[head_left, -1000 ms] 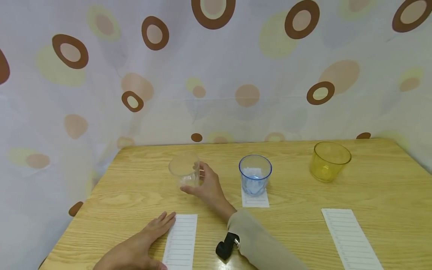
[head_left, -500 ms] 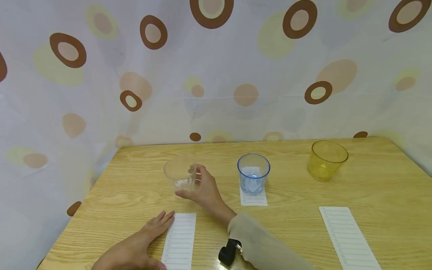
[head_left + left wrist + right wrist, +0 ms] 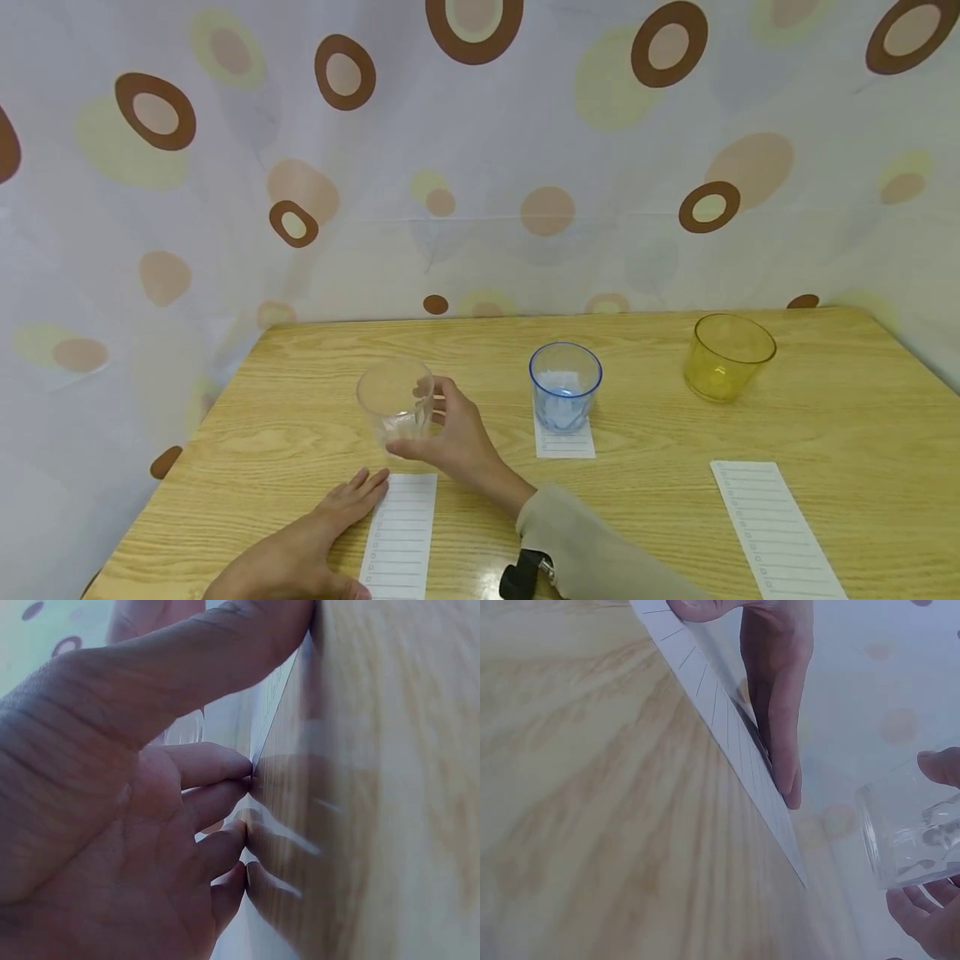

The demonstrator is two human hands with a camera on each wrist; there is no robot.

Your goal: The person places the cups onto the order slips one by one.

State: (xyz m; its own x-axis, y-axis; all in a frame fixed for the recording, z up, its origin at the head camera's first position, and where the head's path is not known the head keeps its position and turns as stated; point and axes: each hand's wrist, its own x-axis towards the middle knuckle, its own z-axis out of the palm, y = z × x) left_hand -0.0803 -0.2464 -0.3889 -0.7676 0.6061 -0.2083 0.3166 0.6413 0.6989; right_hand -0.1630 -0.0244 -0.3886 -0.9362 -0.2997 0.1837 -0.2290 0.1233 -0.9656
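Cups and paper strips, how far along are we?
Seemingly done: the blue cup stands on the middle strip. In hand: the right hand grips the clear cup; the left hand touches the left strip. Probably remaining: the yellow cup, apart from the right strip.

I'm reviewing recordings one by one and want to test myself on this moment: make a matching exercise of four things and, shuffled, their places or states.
Things:
1. Clear cup
2. Blue cup
3. Yellow cup
4. Left hand

Places or states:
A. Standing on a lined paper slip
B. At the edge of the leftmost slip
C. Gripped by the right hand
D. Rightmost of the cups, on bare tabletop

Pairs: 1-C; 2-A; 3-D; 4-B
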